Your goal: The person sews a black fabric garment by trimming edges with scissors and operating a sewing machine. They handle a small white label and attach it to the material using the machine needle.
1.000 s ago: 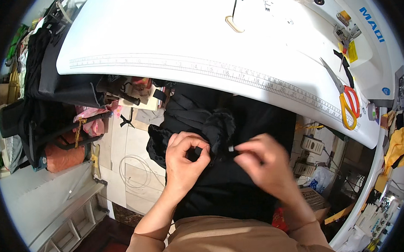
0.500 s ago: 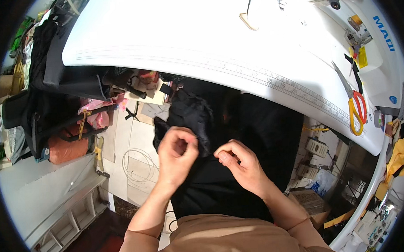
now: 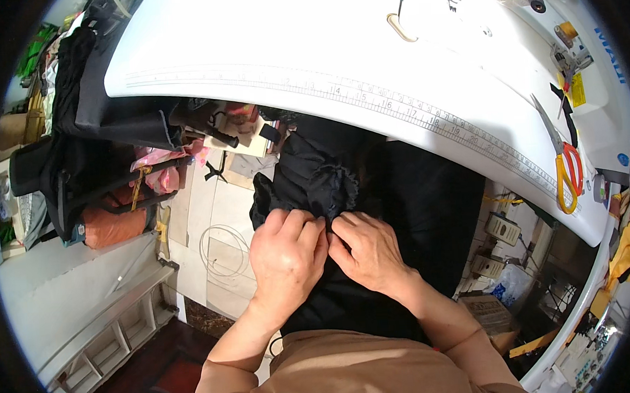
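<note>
Over my lap, my left hand (image 3: 288,252) and my right hand (image 3: 368,249) meet with curled fingers, their fingertips almost touching. Both are closed on the near edge of a bunched piece of black cloth (image 3: 303,170). A gathered, frilly rim of that cloth rises just beyond my fingers. The exact spot they pinch is hidden under the knuckles. More black fabric (image 3: 434,198) covers my lap to the right and runs under the table edge.
A white sewing table (image 3: 252,38) with a printed ruler edge spans the far side. On its right lie scissors (image 3: 567,175) with red and yellow handles, near the sewing machine (image 3: 607,113). At left are a black chair (image 3: 61,179), a coiled wire (image 3: 224,249) and a ladder (image 3: 117,338).
My hands, apart before, have come together on the black cloth. Its gathered edge now stands up more in front of them. The view has shifted slightly.
</note>
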Demonstrator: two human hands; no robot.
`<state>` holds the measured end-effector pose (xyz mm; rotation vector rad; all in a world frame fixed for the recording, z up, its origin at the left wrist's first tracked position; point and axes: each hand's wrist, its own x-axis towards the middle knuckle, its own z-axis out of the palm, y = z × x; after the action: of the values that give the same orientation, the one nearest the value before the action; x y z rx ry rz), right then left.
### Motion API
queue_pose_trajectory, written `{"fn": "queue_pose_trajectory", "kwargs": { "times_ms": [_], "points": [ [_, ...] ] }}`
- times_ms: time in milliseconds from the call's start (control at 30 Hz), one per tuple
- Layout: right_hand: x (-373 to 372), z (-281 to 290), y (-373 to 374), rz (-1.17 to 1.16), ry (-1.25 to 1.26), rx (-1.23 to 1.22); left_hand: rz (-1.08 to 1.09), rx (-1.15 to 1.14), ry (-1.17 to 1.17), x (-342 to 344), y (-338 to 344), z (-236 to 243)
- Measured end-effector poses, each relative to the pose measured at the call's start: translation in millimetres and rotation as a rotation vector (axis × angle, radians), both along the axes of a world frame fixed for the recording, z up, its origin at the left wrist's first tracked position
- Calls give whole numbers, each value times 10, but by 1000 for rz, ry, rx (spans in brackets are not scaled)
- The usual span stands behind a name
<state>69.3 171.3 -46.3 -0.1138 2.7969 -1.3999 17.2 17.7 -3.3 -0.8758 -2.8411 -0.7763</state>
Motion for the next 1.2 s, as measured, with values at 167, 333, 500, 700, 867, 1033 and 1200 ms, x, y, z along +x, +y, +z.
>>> {"fn": "queue_pose_trajectory", "kwargs": {
  "times_ms": [167, 333, 500, 700, 867, 1033, 1200],
  "points": [
    [-56, 51, 28, -43, -75, -174, 99, 250, -231, -118, -112, -166],
    [-20, -1, 120, -93, -203, -304, 256, 784, -846, -94, -143, -316],
    [-95, 137, 137, -112, -135, -220, 7, 496, -496, -114, -93, -293],
    [-116, -78, 227, -279, 89, -53, 251, 790, -629, -110, -296, -383],
    [-35, -82, 400, -288, -91, -268, 265, 864, -741, -222, -494, -164],
    [-170, 195, 61, -118, -29, -406, 208, 963, -836, 10, -93, -344],
    [-125, 73, -2, -92, -35, -345, 137, 643, -405, -23, -41, -416]
  ]
}}
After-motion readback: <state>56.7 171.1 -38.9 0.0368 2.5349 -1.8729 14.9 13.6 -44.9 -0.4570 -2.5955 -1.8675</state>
